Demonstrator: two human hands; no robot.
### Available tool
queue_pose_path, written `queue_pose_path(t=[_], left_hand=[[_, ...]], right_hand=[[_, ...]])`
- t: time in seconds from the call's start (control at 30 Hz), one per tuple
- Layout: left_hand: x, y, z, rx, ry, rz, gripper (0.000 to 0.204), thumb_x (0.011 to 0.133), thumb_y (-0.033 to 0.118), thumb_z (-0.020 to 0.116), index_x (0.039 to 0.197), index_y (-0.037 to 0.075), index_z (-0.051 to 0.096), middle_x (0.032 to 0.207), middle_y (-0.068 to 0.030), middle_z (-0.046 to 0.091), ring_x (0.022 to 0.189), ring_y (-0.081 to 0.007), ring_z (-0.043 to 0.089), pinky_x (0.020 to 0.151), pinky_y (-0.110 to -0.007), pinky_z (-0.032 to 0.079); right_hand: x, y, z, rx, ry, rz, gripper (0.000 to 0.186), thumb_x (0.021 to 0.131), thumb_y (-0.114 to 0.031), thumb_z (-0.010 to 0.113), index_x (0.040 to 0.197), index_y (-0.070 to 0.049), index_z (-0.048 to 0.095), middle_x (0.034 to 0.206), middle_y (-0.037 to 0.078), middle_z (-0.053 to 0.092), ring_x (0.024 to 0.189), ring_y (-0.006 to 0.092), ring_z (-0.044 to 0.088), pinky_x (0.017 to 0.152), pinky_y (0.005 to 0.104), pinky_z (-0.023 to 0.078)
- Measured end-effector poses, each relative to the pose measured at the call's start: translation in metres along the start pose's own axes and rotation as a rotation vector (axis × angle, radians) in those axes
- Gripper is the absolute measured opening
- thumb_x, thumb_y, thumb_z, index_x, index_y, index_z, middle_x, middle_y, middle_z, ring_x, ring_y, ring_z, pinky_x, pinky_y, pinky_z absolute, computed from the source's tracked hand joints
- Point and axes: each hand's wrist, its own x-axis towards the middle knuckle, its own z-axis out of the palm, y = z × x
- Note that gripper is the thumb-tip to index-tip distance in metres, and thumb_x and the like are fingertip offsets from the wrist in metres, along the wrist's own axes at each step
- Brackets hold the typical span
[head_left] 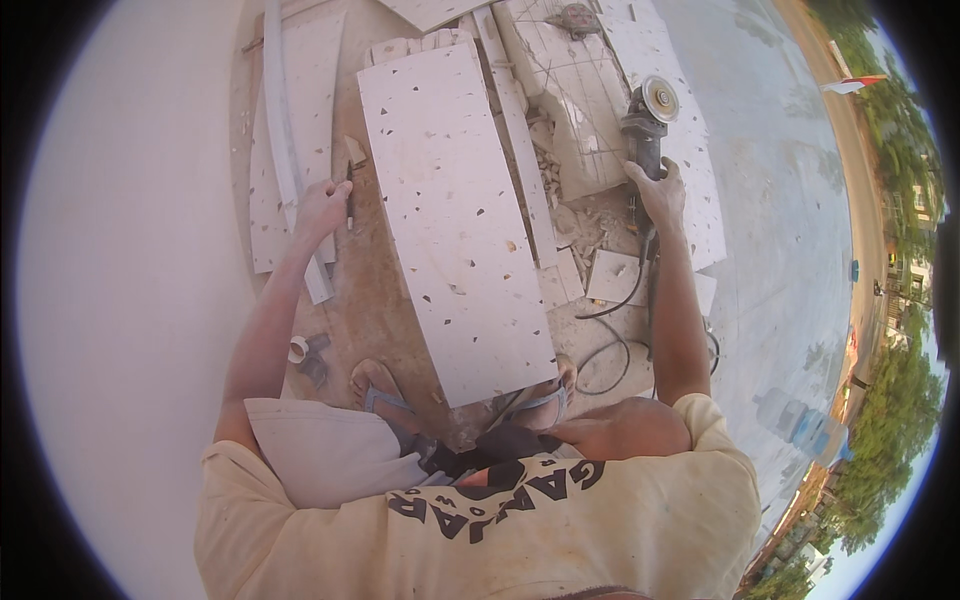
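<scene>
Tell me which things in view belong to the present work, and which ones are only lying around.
Likely in the work:
angle grinder, right hand at its rear end
slim dark tool in the left hand
speckled white slab in the middle

Apparently just lying about:
broken pieces
large bluish bottle
small grey object

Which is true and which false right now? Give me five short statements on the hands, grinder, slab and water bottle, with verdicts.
1. The right hand is on the angle grinder. True.
2. The left hand is empty. False: it holds a slim dark tool.
3. The long speckled slab lies between the two hands. True.
4. The grinder's disc is at the end nearest the person. False: it is at the far end.
5. The large bluish water bottle is on the person's left. False: it is on the right.
</scene>
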Motion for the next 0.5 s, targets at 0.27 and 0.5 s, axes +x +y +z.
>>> queue_pose_path(t=[0.27, 0.5], left_hand=[[-0.009, -0.02, -0.002, -0.017, -0.052, -0.094, 0.044, 0.091, 0.038, 0.068, 0.077, -0.002, 0.063, 0.072, -0.0189, 0.065, 0.07, -0.0279, 0.062, 0.07, -0.043, 0.048], [-0.013, -0.019, 0.003, 0.071, -0.026, -0.033, 0.041, 0.09, 0.04, 0.069, 0.082, 0.0, 0.066, 0.08, -0.0196, 0.069, 0.081, -0.0346, 0.068, 0.076, -0.046, 0.052]], right_hand=[[-0.069, -0.092, -0.077, 0.324, 0.393, -0.283, 0.05, 0.088, -0.023, 0.079, 0.13, -0.002, 0.062, 0.114, 0.015, 0.07, 0.108, 0.0236, 0.068, 0.09, 0.0368, 0.056], [-0.027, -0.236, -0.06, 0.371, 0.172, -0.713, 0.055, 0.088, -0.034, 0.076, 0.132, -0.004, 0.062, 0.118, 0.017, 0.071, 0.11, 0.027, 0.069, 0.091, 0.0408, 0.057]])
